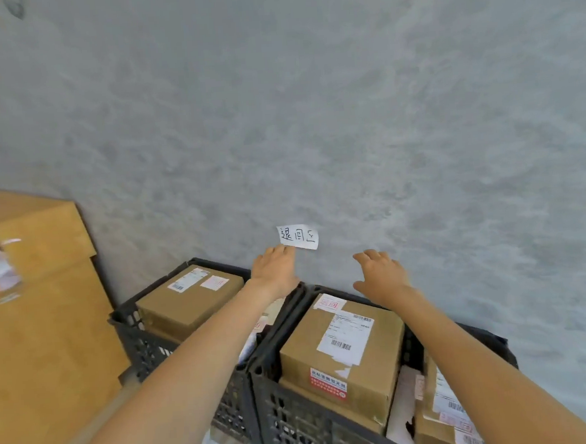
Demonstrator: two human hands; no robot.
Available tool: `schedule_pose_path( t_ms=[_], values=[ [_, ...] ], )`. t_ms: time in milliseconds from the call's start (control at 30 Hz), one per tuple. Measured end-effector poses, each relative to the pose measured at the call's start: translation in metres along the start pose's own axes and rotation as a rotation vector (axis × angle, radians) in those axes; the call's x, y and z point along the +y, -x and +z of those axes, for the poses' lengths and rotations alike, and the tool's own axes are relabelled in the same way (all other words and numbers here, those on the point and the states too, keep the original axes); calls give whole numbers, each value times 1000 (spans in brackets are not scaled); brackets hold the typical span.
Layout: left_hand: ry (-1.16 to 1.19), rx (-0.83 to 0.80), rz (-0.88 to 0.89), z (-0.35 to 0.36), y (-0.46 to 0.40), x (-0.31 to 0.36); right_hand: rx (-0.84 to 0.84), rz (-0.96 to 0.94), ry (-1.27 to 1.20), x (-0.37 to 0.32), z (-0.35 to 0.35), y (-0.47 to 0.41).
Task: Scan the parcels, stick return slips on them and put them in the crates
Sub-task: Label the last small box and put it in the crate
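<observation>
Head view is taken looking down over two bare forearms reaching toward a grey wall [311,100]. A small white paper sign [298,237] with handwritten characters is seen on the wall, above the crates. The left hand [275,269] is raised against the wall with its fingertips at the lower left corner of the sign; the fingers are extended and nothing is seen to be gripped, though whether the paper is pressed or merely touched cannot be told. The right hand [380,274] is held to the right of the sign, apart from it, fingers spread wide and empty.

Two black plastic crates are set against the foot of the wall, side by side and touching. In the left crate [133,331] a brown parcel [190,296] is lying, with a white shipping label and a small red-printed slip on its top face. It lies below and to the left of the left hand. In the right crate [296,417] a second parcel [341,359] is lying beneath and between the two forearms; a red-printed slip is seen at its far corner, a white label beside it, and a red sticker near its front edge. A third parcel [444,415] is partly hidden under the right forearm. A large cardboard box [44,323] stands at the left.
</observation>
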State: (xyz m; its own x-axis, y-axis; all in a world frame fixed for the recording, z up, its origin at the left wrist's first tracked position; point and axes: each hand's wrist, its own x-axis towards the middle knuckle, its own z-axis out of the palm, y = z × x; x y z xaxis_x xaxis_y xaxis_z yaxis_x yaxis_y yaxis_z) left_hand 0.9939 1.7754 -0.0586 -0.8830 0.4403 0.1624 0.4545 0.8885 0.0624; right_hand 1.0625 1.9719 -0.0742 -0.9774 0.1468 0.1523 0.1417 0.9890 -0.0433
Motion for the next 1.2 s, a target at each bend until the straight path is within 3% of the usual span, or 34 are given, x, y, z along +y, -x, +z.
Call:
schedule_pose_path(
  t_ms=[300,567,867,1200],
  values=[
    [3,94,-164,-37,43,-162,90,-186,40,-174,-30,-42],
    [-138,132,-289,-71,92,-360,141,-347,-16,-387,-30,-86],
    [-204,146,-599,-98,187,-581,106,-614,-47,-628,-19,-125],
    [-250,101,-886,-102,242,-759,116,-932,-170,-859,25,-172]
  ],
)
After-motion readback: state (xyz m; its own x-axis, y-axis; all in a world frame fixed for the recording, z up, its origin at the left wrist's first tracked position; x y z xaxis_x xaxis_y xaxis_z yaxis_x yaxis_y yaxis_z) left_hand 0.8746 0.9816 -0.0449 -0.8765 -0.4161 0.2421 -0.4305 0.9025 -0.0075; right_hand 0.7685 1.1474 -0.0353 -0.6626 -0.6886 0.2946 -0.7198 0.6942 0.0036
